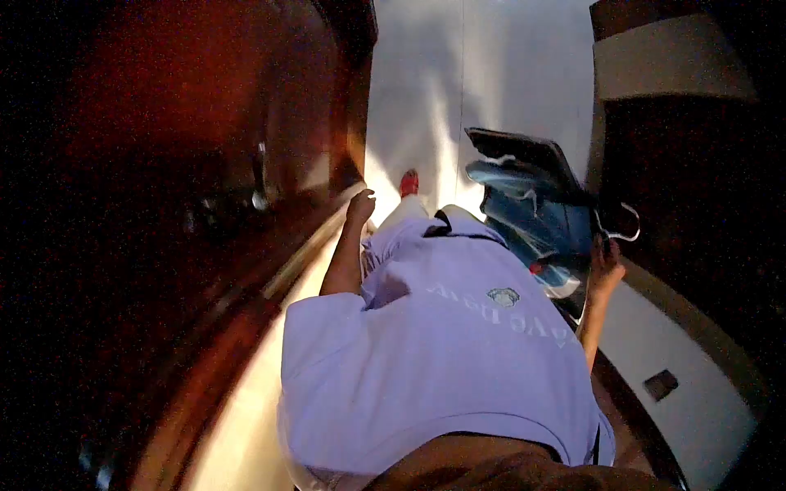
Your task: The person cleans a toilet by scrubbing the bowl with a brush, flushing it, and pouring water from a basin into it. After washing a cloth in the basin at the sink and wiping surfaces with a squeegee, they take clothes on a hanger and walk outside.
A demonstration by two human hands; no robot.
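Observation:
My right hand (pixel 604 266) is closed around the top of a clothes hanger, whose pale curved hook (pixel 630 222) sticks out beside my fingers. Blue denim clothes (pixel 536 217) hang from it, along with a black garment or edge (pixel 524 147). They spread out in front of my right side, and a small red spot shows near their lower end. My left hand (pixel 360 206) is held out on the other side with its fingers curled in. I see nothing in it.
A pale floor (pixel 417 57) runs ahead, with streaks of light on it. My red shoe (pixel 409 182) shows below. A dark reddish-brown wooden surface (pixel 205 90) stands on my left. On the right are dark openings and a pale wall with a small dark plate (pixel 660 385).

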